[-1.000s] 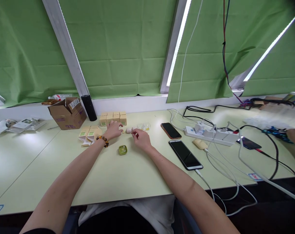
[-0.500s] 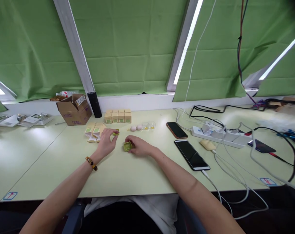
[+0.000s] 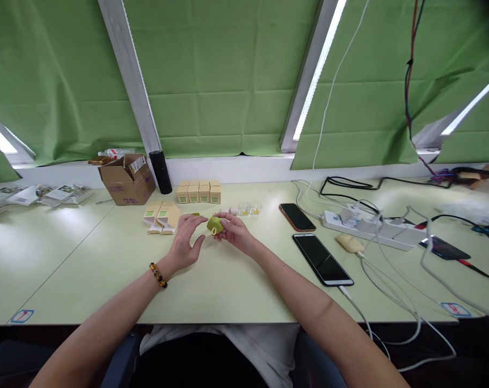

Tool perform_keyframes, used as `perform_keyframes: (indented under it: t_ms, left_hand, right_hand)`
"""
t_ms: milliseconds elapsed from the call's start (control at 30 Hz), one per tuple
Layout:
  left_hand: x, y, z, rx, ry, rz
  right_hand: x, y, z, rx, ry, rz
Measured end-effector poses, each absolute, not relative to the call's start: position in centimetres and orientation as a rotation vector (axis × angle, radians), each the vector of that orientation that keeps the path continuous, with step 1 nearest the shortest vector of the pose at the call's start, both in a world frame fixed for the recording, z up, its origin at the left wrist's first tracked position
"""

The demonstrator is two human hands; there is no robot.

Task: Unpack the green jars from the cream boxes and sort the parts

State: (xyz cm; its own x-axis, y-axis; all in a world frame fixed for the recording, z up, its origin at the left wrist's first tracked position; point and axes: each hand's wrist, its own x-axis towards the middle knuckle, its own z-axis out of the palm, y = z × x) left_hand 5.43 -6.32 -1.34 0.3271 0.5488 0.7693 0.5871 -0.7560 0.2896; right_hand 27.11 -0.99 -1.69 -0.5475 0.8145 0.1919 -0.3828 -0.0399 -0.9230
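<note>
Green, smooth and rounded, a small case (image 3: 214, 224) is pinched mid-frame by the right hand (image 3: 236, 234); the left hand (image 3: 183, 245) curves alongside, grip apart.

got two phones (image 3: 322, 258) face up left of a power strip (image 3: 376, 230), another phone (image 3: 445, 248) past its right end, beige block (image 3: 350, 243) just in front. over left there's an open carton (image 3: 128, 187) beside a black cylinder (image 3: 160, 172), some clear packets (image 3: 65, 194) further out, green blinds (image 3: 215, 81) behind it all.
</note>
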Motion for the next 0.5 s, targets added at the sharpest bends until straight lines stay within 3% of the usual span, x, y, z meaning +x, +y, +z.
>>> perform_keyframes:
  t_ms: [333, 500]
  left_hand:
    - [5.7, -5.8, -1.9, -2.642, -1.117, -1.377]
    - [5.8, -4.9, -2.3, -2.571, -1.553, -1.704]
  right_hand:
    - [26.2, -2.1, -1.7, -0.6, -1.401, 1.827]
    - [26.3, -2.0, -1.9, -0.689, -1.488, 1.654]
